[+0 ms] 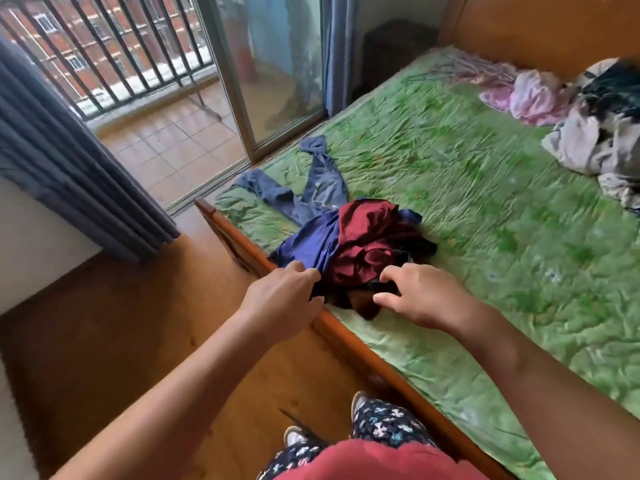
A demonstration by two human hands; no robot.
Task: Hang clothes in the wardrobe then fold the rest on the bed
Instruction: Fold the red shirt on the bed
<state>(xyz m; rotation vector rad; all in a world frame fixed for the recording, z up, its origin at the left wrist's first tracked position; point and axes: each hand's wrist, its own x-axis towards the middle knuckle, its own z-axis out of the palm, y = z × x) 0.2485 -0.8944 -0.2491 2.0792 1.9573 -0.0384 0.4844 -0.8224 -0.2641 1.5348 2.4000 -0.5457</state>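
A pile of clothes lies at the near edge of the bed: a maroon garment on top, a blue garment to its left, and a dark garment beneath at the front. Blue jeans stretch away behind the pile. My left hand pinches the dark garment's left edge between thumb and curled fingers, over the wooden bed rail. My right hand grips the same dark garment's right edge with curled fingers and thumb.
A second heap of pink, grey and dark clothes sits at the bed's far right by the wooden headboard. A sliding glass door opens onto a tiled balcony; a grey curtain hangs at left. Wooden floor lies below me.
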